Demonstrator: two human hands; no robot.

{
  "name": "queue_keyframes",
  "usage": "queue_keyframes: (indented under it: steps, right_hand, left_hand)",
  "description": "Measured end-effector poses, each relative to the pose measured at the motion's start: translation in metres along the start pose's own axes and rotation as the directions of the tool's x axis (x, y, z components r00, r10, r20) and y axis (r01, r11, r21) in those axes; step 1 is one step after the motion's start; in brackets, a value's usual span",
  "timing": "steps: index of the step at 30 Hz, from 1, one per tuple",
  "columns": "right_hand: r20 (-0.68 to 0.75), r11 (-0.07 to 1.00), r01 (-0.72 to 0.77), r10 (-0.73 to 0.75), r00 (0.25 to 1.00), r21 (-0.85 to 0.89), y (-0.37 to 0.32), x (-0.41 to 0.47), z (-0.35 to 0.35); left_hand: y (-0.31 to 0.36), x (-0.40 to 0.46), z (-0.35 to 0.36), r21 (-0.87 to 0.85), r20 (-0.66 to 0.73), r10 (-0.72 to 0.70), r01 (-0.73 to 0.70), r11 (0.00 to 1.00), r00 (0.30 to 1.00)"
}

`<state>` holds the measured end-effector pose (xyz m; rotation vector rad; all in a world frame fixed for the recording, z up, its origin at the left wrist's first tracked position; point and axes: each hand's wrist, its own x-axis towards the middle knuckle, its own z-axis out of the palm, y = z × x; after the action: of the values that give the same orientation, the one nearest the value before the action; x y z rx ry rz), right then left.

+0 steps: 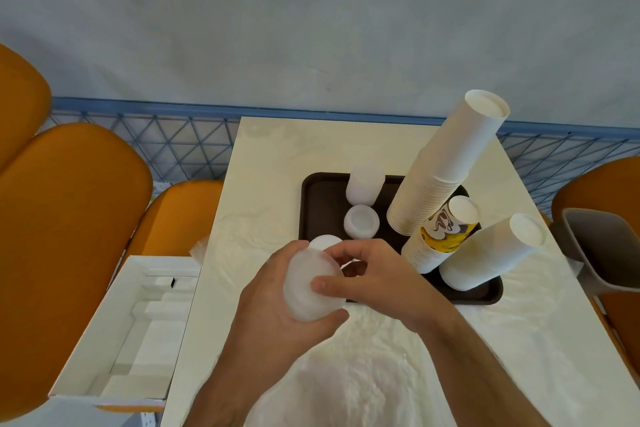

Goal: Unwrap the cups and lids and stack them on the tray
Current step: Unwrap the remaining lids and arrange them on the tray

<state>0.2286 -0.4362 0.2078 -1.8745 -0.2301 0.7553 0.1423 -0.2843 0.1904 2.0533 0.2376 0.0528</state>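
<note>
A dark brown tray (318, 198) lies on the white table. On it stand a tall stack of white paper cups (446, 166), a shorter stack with a yellow printed cup (440, 236) and a third white cup stack (491, 253), all upside down. Two stacks of translucent lids (363, 184) (361, 221) stand at the tray's left. My left hand (273, 302) grips a stack of translucent lids (304, 284) in front of the tray. My right hand (367, 274) pinches that stack, thumb on its side and fingers over its top. Another lid stack (325, 241) peeks out behind my hands.
An open white cardboard box (128, 326) with white inserts sits left of the table. Orange chairs (65, 218) stand at the left and right. A grey bin (602, 250) is at the table's right edge. Crumpled clear plastic wrap (346, 388) lies near the front edge.
</note>
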Motion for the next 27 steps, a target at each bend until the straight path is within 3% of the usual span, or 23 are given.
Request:
queue_keyframes:
  steps: [8,11,13,15,18,24,27]
  right_hand:
    - [-0.087,0.943,-0.065,0.099,0.991,0.327,0.014,0.005,-0.009]
    - [-0.224,0.935,0.004,0.080,0.971,0.354,0.019,0.014,-0.021]
    - [-0.358,0.972,0.038,0.049,0.932,0.233,0.026,0.027,-0.031]
    - [-0.470,0.995,0.011,-0.059,0.881,-0.104,0.043,0.047,-0.045]
    - [-0.440,0.824,-0.040,-0.260,0.860,-0.566,0.065,0.078,-0.062]
    - [-0.244,0.590,-0.070,-0.220,0.944,-0.804,0.091,0.121,-0.066]
    - [-0.246,0.550,-0.129,-0.145,0.958,-0.825,0.102,0.136,-0.067]
  left_hand:
    - [-0.006,0.000,-0.003,0.039,-0.005,0.015,-0.014,0.999,1.000]
    - [-0.005,0.001,-0.007,0.042,-0.001,-0.003,0.003,0.999,1.000]
    - [-0.006,0.002,-0.008,0.040,0.000,0.009,-0.009,0.999,1.000]
    - [-0.006,0.003,-0.009,0.053,0.007,0.010,-0.010,0.999,1.000]
    - [-0.007,0.004,-0.011,0.054,-0.003,-0.001,0.001,0.999,1.000]
    - [-0.016,0.003,-0.015,0.045,-0.007,-0.048,0.049,0.998,0.999]
    - [-0.018,0.003,-0.019,0.033,-0.012,-0.067,0.067,0.997,0.998]
